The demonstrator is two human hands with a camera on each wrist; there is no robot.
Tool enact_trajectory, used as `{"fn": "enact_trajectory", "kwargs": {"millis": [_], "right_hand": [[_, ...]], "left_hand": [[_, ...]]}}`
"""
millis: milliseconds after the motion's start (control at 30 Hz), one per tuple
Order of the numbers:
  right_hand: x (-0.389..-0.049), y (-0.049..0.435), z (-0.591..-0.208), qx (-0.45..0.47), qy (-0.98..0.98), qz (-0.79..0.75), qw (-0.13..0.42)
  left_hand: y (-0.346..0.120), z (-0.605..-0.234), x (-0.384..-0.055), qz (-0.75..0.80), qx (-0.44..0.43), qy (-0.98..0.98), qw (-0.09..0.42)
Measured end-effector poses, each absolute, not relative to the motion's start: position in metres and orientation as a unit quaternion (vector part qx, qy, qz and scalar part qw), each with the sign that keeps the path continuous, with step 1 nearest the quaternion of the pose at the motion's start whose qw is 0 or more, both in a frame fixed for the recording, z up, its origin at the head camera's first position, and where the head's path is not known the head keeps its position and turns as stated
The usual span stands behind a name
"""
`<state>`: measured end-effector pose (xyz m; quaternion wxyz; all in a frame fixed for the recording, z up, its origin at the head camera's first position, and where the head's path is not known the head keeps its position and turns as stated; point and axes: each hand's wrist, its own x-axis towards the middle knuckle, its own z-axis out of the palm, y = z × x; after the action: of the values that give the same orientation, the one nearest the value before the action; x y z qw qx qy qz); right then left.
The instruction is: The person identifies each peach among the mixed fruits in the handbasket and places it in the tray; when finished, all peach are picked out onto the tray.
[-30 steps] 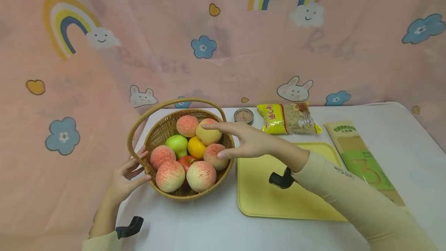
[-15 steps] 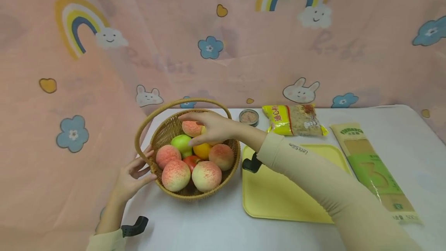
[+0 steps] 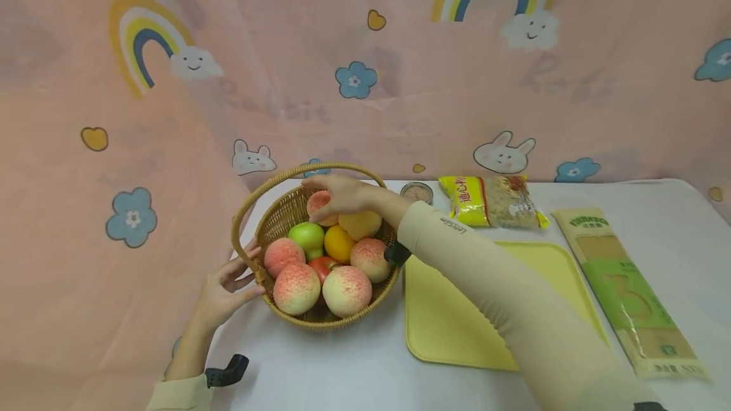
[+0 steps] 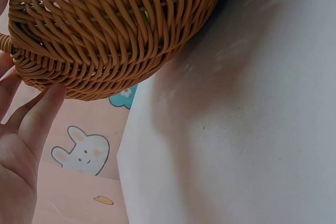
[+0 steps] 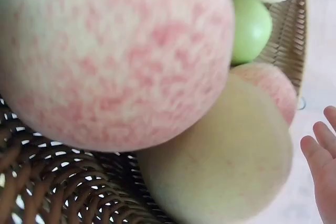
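A round wicker basket with an arched handle holds several fruits. My left hand touches its left side by the handle's base, thumb and fingers spread; in the left wrist view the left hand has straight fingers against the weave. My right hand reaches over the basket's back, fingers above and thumb beside a pink peach. In the right wrist view the right hand appears apart from the fruit, its fingers extended. A yellowish peach, green fruit and orange fruit lie nearby.
A yellow tray lies right of the basket, partly under my right sleeve. Behind it are a small round jar and a yellow bag of pasta. A long flat green-labelled packet lies farther right.
My right hand has moved left and back, from above the yellowish peach to the pink peach at the back. The view has shifted slightly left. The left hand stays at the basket.
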<state>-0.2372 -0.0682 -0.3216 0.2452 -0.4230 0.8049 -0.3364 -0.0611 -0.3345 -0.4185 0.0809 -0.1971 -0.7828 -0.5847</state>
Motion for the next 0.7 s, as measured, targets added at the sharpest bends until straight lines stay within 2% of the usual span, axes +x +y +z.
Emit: {"fn": "enact_trajectory", "kwargs": {"millis": [233, 700], "right_hand": [[-0.244, -0.074, -0.337, -0.404, 0.818, -0.325, 0.248], [-0.252, -0.085, -0.346, -0.378, 0.859, -0.27, 0.215]], "left_hand": [[-0.336, -0.419, -0.061, -0.578, -0.203, -0.786, 0.087], [-0.336, -0.418, -0.061, -0.563, -0.206, -0.795, 0.092]]}}
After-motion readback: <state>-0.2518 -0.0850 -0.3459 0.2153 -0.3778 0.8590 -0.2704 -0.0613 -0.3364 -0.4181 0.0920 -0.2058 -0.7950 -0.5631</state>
